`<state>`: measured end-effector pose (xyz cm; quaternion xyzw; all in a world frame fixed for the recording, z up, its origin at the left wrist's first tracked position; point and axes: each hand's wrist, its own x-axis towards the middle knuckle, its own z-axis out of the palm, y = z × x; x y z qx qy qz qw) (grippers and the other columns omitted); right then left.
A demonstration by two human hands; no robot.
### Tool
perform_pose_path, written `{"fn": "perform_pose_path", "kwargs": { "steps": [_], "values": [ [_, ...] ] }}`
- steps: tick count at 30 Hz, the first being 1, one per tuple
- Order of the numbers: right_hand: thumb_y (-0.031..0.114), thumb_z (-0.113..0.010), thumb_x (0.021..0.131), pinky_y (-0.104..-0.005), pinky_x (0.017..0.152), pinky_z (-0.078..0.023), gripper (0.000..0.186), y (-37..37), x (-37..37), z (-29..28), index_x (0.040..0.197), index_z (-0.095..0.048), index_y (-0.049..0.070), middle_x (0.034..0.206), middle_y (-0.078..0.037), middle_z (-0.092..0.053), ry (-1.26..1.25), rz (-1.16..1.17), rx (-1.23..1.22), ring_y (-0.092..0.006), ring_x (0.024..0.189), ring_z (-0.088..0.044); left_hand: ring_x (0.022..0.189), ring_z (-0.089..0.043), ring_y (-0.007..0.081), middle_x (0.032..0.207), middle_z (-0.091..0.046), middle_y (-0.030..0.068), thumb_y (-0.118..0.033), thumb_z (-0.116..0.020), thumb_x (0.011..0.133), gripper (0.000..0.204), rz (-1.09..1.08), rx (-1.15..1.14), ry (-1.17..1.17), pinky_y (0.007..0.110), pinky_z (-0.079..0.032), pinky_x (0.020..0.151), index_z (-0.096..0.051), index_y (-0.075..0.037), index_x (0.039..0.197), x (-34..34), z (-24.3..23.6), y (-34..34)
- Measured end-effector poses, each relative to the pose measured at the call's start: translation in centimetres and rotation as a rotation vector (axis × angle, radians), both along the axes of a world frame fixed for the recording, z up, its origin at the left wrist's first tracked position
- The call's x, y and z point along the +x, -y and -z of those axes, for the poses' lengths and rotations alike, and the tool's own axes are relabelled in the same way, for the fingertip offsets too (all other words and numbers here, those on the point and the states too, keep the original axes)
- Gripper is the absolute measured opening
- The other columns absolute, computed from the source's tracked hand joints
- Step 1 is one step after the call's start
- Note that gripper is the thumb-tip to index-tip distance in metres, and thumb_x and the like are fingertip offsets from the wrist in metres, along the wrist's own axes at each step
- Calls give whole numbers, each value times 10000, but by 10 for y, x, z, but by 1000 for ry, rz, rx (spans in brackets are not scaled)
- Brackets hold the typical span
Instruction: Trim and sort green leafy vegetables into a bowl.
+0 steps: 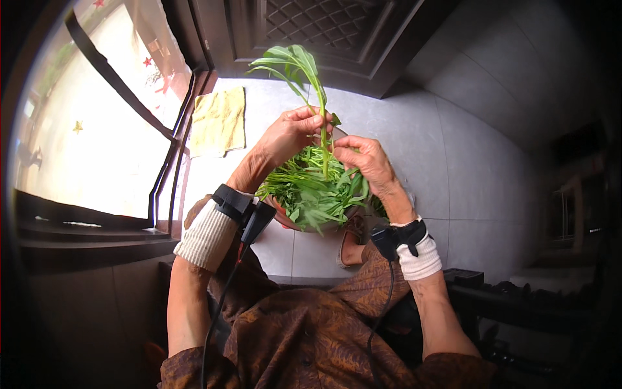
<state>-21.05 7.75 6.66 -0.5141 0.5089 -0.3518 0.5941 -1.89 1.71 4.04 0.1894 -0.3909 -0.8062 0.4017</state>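
Note:
A long green stem with leaves at its top, looking like water spinach [323, 133], stands upright between my hands. My left hand [297, 133] pinches it between thumb and fingers below the leaves. On the other side, my right hand [366, 159] is closed with its fingertips drawn together right beside the stem's lower part. What those right fingertips hold is too small to make out. Beneath both hands, a heap of cut green stems and leaves [314, 194] fills a round basin [285, 219], whose reddish rim shows at the near left.
A yellow cloth [219, 122] lies on the grey tiled floor [408, 149] at the far left, next to a framed glass door [97, 136]. A dark panelled door [317, 32] stands at the far side. Cables hang from the bands on both wrists.

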Motion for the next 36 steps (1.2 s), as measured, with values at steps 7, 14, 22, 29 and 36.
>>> {"fn": "perform_pose_path", "kwargs": {
  "steps": [7, 14, 22, 29, 36],
  "values": [
    [100, -663, 750, -198, 642, -397, 153, -4, 1, 4, 879, -635, 23, 763, 17, -589, 214, 24, -88, -54, 672, -494, 801, -589, 161, 861, -606, 57, -156, -587, 860, 181, -8, -15, 102, 286, -466, 726, -574, -33, 993, -9, 3, -3],
    [20, -631, 744, -211, 691, -407, 129, -6, -4, 3, 872, -645, 23, 763, 18, -596, 130, -36, -234, -59, 703, -506, 771, -596, 185, 842, -598, 67, -152, -577, 867, 197, -6, -1, 93, 314, -486, 736, -560, -10, 1002, -7, 2, -2],
    [63, -645, 734, -197, 648, -400, 164, -6, 2, -5, 891, -634, 17, 759, 21, -585, 146, -42, -221, -53, 674, -495, 737, -589, 144, 813, -600, 53, -173, -565, 880, 223, -3, -75, 255, 297, -497, 728, -573, -10, 1032, -2, -1, -6],
    [75, -605, 737, -198, 561, -384, 197, 9, -34, -16, 921, -636, 12, 681, 43, -518, -79, 220, -303, -46, 612, -452, 691, -558, 108, 778, -589, 17, -167, -580, 868, 238, 6, -100, 315, 262, -470, 671, -584, -18, 1054, 0, -2, -9],
    [137, -623, 760, -189, 532, -354, 169, 8, -36, -21, 887, -642, 27, 636, 56, -476, 63, 324, -258, -43, 571, -410, 716, -551, 88, 791, -614, 18, -142, -606, 842, 212, -60, -172, 411, 228, -449, 699, -625, -5, 1003, -1, 5, -9]
  ]
}}
